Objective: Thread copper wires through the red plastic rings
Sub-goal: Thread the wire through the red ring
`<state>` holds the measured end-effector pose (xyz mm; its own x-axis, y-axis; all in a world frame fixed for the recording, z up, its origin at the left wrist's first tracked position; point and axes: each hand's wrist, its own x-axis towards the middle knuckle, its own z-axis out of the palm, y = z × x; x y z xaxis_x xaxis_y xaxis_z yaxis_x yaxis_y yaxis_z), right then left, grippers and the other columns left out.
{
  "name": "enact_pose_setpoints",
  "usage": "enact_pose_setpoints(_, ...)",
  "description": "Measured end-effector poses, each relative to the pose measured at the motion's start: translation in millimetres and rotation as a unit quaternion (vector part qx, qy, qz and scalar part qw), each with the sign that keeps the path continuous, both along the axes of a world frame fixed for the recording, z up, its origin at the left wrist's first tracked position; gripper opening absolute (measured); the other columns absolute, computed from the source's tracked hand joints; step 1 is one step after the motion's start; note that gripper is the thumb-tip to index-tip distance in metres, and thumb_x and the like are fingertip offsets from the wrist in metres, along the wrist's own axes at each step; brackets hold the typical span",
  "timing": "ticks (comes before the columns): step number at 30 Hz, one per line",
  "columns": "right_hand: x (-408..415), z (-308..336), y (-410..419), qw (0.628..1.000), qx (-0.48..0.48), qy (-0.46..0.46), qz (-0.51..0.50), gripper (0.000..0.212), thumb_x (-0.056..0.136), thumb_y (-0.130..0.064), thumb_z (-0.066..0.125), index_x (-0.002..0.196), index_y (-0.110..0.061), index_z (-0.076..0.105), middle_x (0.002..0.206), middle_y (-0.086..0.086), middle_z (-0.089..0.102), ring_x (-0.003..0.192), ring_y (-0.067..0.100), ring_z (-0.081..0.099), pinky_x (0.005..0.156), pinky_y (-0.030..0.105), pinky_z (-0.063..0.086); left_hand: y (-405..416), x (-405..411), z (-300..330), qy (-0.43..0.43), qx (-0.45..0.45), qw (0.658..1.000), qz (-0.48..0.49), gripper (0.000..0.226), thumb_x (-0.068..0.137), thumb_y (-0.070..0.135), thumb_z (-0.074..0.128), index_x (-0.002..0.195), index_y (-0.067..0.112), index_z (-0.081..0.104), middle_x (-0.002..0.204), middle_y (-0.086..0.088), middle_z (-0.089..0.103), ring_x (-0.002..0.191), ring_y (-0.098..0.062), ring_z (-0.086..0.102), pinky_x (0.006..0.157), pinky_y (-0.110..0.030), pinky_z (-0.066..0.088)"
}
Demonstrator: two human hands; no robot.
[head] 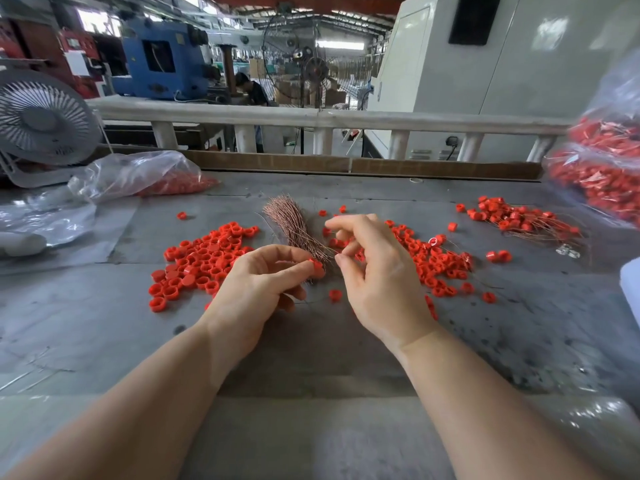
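Pinching one red ring between thumb and fingertips, the left hand hovered over the grey table, right at the near end of the copper wire bundle. The right hand sat just beside it, thumb and forefinger drawn narrow together near the ring, other fingers curled loose; a wire in that pinch was too thin to make out, cannot tell. Loose ring pile lay left of the bundle, a second pile right of it, partly behind the right hand. Rings already on wires lay far right, well apart. Bags of red parts sat at both edges: left bag, right bag. A white fan stood at the back left
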<state>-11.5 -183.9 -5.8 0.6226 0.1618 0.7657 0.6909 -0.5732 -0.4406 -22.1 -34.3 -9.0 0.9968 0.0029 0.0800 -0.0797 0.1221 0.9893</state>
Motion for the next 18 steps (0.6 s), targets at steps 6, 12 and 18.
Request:
enact_pose_setpoints(6,-1.8,1.9,-0.8,1.000,-0.021,-0.004,0.017,0.034,0.081,0.008,0.057,0.106,-0.012,0.067,0.099,0.003,0.055,0.081,0.018,0.056,0.074,0.037,0.052,0.9,-0.4,1.1,-0.002,-0.009,1.000,-0.007,0.007,0.078,0.010,0.066,0.082,0.014,0.063,0.076,-0.002,0.072,0.048,-0.005,0.052,0.041,-0.015,0.039)
enact_pose_setpoints(12,-0.1,1.6,-0.7,1.000,-0.019,0.007,0.007,0.015,0.083,0.001,0.064,0.093,-0.007,0.073,0.094,0.005,0.059,0.084,0.019,0.060,0.074,0.036,0.052,1.2,-2.5,4.0,0.001,-0.026,0.999,-0.019,0.019,0.063,0.021,0.069,0.081,0.014,0.065,0.075,0.000,0.071,0.048,-0.004,0.051,0.040,-0.014,0.037)
enact_pose_setpoints(18,0.3,3.4,-0.4,1.000,-0.021,0.018,0.004,0.007,0.083,-0.002,0.067,0.086,-0.005,0.072,0.090,0.003,0.062,0.084,0.019,0.060,0.075,0.036,0.052,0.6,-2.3,4.6,0.005,-0.034,0.999,-0.028,0.010,0.084,0.004,0.062,0.085,0.013,0.067,0.074,0.002,0.069,0.048,-0.003,0.049,0.040,-0.014,0.036)
